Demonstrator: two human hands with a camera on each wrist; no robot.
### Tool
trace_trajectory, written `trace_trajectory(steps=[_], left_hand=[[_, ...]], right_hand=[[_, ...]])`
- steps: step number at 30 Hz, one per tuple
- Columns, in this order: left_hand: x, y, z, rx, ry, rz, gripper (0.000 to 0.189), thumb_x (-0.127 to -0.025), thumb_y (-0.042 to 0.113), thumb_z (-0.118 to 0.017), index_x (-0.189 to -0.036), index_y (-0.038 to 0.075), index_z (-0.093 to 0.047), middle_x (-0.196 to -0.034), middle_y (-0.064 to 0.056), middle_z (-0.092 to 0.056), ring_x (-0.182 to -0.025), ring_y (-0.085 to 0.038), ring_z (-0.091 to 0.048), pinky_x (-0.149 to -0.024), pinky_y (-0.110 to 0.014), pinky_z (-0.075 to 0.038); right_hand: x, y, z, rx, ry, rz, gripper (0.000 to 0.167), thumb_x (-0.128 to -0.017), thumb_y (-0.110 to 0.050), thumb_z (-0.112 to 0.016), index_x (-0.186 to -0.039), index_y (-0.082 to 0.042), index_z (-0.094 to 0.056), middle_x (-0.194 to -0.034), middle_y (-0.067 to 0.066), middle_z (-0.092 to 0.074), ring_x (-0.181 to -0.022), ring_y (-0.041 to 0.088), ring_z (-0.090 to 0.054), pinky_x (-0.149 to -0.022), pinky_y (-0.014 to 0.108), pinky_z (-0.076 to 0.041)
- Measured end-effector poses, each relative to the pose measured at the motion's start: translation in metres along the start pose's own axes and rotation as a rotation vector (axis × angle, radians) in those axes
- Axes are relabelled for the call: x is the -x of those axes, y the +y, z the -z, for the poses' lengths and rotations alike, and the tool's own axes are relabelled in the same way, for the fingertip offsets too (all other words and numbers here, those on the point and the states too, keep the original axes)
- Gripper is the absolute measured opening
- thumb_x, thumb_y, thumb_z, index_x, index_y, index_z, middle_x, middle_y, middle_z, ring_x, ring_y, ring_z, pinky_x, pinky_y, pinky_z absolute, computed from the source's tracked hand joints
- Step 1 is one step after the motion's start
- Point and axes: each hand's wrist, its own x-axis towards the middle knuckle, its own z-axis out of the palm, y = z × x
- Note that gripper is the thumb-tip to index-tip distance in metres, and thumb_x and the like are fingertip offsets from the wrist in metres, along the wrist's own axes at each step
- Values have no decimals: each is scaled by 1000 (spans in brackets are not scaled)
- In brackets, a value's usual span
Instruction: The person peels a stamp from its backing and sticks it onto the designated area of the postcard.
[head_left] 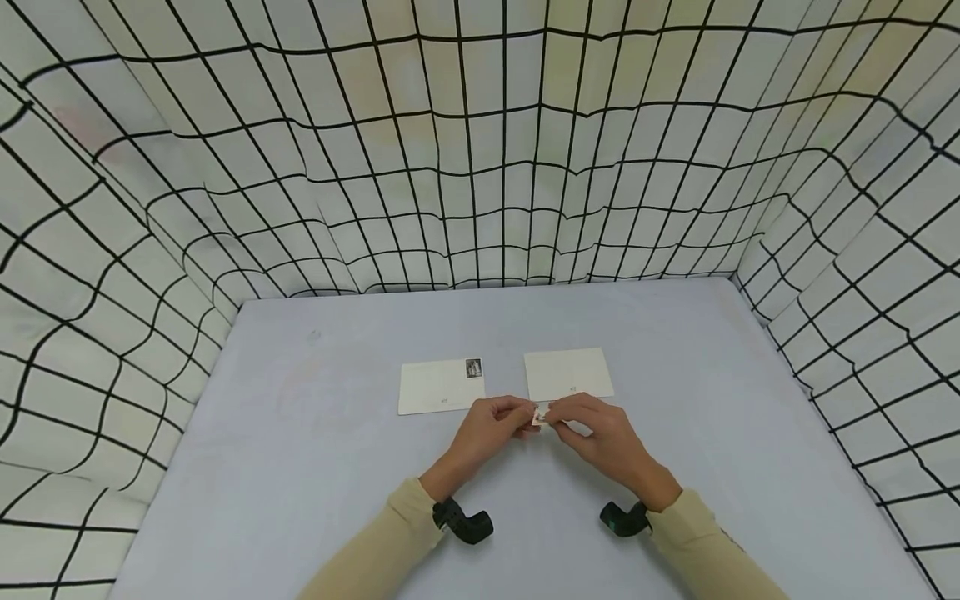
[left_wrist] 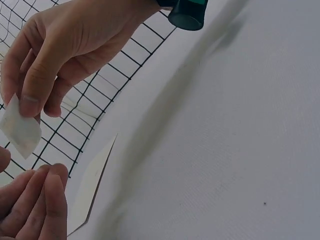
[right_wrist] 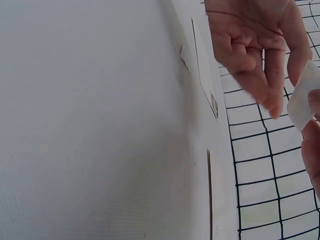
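Clearly, the right hand [head_left: 600, 433] pinches a small postage stamp [left_wrist: 20, 132] between thumb and finger. The stamp's pale side and toothed edge show in the wrist views. The left hand [head_left: 486, 431] sits just beside it, fingers loosely bent, with a gap between thumb and fingertips; in the head view its fingertips meet the stamp's near side, though whether they truly touch is hard to tell. The stamp is held up off the tabletop [head_left: 322, 500], midway between the two hands.

Just beyond, two pale cards lie flat, side by side, with a strip of bare surface between them. The left card [head_left: 427, 390] carries a dark printed stamp [head_left: 473, 367] in its far right corner, and its near right corner lies close to the left hand. The right card [head_left: 562, 371] has part of its near edge overlapped by the right hand in the head view.

Past the cards, the surface runs back to a straight far edge; broad room spreads to the left and right of both forearms, out to the slanting side edges. Black netting [head_left: 504, 167] stands around those three edges, before whitish walls [head_left: 480, 187].
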Motion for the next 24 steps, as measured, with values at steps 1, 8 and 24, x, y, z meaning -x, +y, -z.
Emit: trace_trajectory(steps=[1,8,24], left_hand=[[0,0,0,-22,14,-19,33,-103,23,-65,-124,-1,-72,-116,-20,-77,-103,-21,-77,-88,-31,-63],[3,0,0,-116,-46,-126,35,-102,12,-61,-135,2,-66,-130,-18,-73,-120,-33,-72,-92,-21,-59],[2,-1,-10,-128,-66,-90,35,-99,19,-68,-126,-3,-70,-117,-22,-77,-100,-34,-78,-85,-29,-63]], right_hand=[[0,0,0,-3,0,-9,35,-74,11,-85,-100,-12,-76,-101,3,-77,-92,17,-75,-86,14,-57],[3,-1,0,-39,1,-132,28,-80,6,-83,-101,-12,-77,-94,-1,-78,-79,9,-70,-70,24,-59],[11,-6,4,-308,17,-616,19,-88,-7,-81,-107,-8,-78,-89,10,-78,-66,3,-71,-61,26,-61]])
